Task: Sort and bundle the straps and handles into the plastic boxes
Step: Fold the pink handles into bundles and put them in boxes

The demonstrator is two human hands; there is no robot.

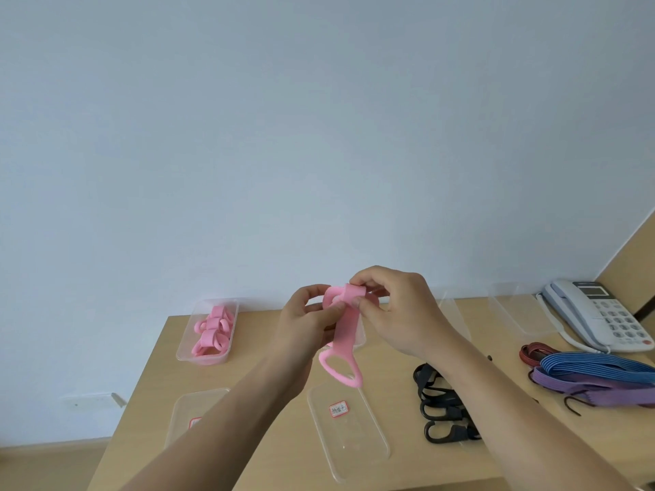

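A pink handle strap (345,334) hangs in the air above the wooden table (269,352), its looped lower end dangling. My left hand (304,320) pinches its upper part from the left, and my right hand (397,310) holds the folded top end from the right. At the table's back left, a clear plastic box (184,349) holds several rolled pink straps (212,331). Black hooked straps (439,409) lie to the right under my right forearm. Blue (595,365), purple (602,391) and dark red (535,352) elastic cords lie at the far right.
A clear lid with a sticker (349,437) lies in front of me, and another clear lid (188,416) lies at the front left. More clear boxes (514,310) stand along the back right. A white desk phone (602,313) sits in the back right corner.
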